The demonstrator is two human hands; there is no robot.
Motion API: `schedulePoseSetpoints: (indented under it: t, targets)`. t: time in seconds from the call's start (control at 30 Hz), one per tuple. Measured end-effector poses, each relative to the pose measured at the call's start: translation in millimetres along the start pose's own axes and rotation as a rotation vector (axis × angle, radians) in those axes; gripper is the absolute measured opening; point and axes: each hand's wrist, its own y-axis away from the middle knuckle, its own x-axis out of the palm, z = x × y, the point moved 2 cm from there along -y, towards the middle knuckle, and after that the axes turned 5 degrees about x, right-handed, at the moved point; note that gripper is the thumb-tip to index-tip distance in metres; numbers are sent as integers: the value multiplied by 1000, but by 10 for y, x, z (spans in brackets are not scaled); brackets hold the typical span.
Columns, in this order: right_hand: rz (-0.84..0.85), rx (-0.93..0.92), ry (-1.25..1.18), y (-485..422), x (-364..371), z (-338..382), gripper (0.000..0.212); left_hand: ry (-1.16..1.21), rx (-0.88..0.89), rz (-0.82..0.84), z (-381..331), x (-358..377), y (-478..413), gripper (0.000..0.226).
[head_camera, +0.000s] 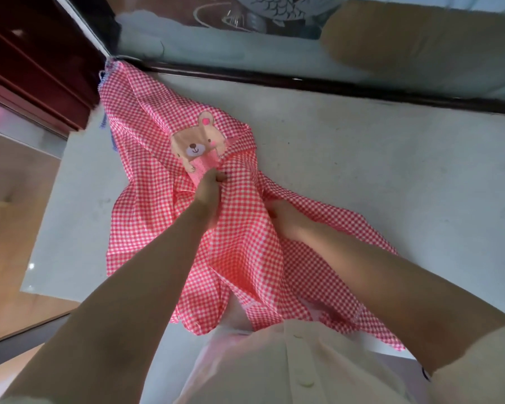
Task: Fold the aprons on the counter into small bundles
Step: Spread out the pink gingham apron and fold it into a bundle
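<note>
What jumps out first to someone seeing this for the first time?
A pink-and-white checked cloth apron lies spread and crumpled across the pale grey counter, a tan cartoon bear patch near its middle. The left hand pinches the cloth below the bear; the right hand is on a fold beside it.

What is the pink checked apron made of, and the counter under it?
The apron looks like thin woven cloth, slightly shiny: it wrinkles and drapes softly. The counter seems pale stone or concrete, matte, with faint specks.
</note>
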Motion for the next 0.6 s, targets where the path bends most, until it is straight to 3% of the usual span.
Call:
schedulePoseSetpoints:
  t: [0.13,0.2,0.23,0.3,0.37,0.43,0.47,0.53,0.6]
  targets:
    - [-675,59,63,105,-390,-305,23,-325,23,199,181,218,-36,33]
    - [-781,205,182,110,-523,-537,28,-418,27,247,273,313,-33,35]
    - [-725,313,151,84,-565,-615,29,-450,38,263,293,352,-17,37]
    - [-423,536,64,8,-574,-727,38,-500,34,279,320,405,-22,39]
    - [-50,646,8,3,-528,-699,55,-521,13,266,349,393,-72,40]
    - [189,694,-96,21,-504,-579,69,-497,1,218,342,345,-128,39]
    - [212,672,-133,-2,-506,-524,70,-474,-8,204,334,315,-143,38]
    - [103,628,-268,-130,-518,-460,61,-451,-24,175,311,249,-149,36]
    - [43,716,-659,-272,-513,-429,56,-426,-40,155,299,183,-137,36]
